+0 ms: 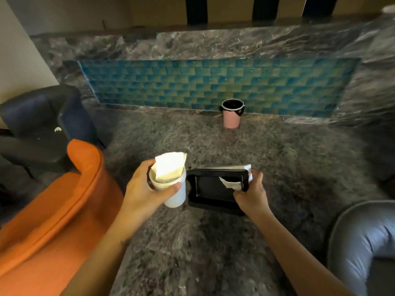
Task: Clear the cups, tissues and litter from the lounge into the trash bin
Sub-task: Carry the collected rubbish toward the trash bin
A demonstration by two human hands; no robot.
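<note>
My left hand [142, 189] grips a stack of white paper cups [174, 194] with a folded tissue [170, 166] stuffed in the top one. My right hand [250, 193] holds a black plastic tray [210, 192] by its right end, tilted toward me, pinching white tissues [232, 184] against it. Both are held over the grey marble floor. Ahead, a pink trash bin [232, 119] with a black liner stands on the floor against a blue-green tiled wall panel [213, 86].
An orange armchair [49, 221] is close on my left, with a dark navy chair [42, 116] behind it carrying a small white scrap [57, 129]. A light grey-blue seat [363, 242] sits at the lower right. Marble floor [277, 157] lies open up to the bin.
</note>
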